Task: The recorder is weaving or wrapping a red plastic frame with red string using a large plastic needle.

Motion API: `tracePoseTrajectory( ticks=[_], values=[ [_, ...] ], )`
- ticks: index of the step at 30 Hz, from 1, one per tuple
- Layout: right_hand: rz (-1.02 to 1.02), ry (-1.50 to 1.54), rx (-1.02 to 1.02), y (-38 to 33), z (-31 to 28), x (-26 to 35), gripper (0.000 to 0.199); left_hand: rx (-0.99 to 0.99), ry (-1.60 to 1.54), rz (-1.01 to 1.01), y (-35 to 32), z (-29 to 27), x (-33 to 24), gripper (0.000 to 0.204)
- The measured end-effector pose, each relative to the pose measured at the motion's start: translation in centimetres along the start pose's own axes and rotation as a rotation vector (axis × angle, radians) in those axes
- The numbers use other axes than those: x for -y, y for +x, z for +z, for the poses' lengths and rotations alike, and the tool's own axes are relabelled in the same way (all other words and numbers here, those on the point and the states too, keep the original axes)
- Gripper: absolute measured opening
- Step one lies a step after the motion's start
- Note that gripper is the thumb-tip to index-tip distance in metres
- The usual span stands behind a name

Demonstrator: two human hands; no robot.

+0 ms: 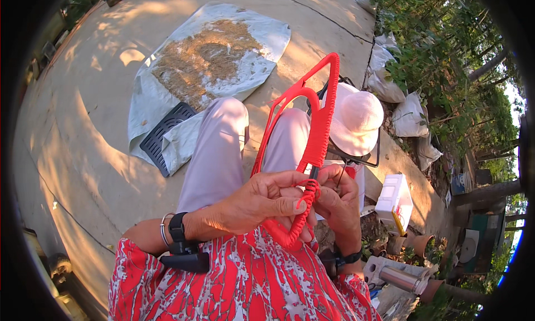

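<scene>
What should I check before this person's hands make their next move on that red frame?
1. Left hand has hold of the red frame: ok, its fingers close around the lower, coiled part.
2. Right hand is near the working spot: ok, it is right beside the coil; whether it grips a cord, cannot tell.
3. Wrapping is unbroken: not ok, a short dark stretch shows bare between two red-wrapped parts.
4. Loose cord end is secured: cannot tell, the fingers hide much of the coil.
5. White tarp is out of the hands' way: ok, it lies on the ground beyond the knees.
</scene>
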State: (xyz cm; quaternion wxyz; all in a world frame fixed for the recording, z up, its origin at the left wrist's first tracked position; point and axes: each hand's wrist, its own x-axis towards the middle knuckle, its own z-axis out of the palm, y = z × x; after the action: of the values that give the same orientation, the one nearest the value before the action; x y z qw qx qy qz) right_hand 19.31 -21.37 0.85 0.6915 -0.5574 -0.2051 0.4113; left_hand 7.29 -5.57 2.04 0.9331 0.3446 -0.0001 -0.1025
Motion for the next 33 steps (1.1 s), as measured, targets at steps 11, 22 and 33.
tracePoseTrajectory(
  ticks=[11,22,33],
  values=[
    [0.014,0.055,0.093,-0.2,0.3,0.2,0.027,-0.015,0.153,-0.022,-1.2,-0.4,-0.8,0.036],
    [0.051,-0.184,0.225,0.5,1.6,2.5,0.029,-0.223,0.722,0.060,-3.1,-1.1,-5.1,0.026],
    [-0.039,-0.225,0.186,0.8,2.2,3.7,0.016,-0.110,0.997,0.194,-1.1,0.7,-7.0,0.024]
  ],
)
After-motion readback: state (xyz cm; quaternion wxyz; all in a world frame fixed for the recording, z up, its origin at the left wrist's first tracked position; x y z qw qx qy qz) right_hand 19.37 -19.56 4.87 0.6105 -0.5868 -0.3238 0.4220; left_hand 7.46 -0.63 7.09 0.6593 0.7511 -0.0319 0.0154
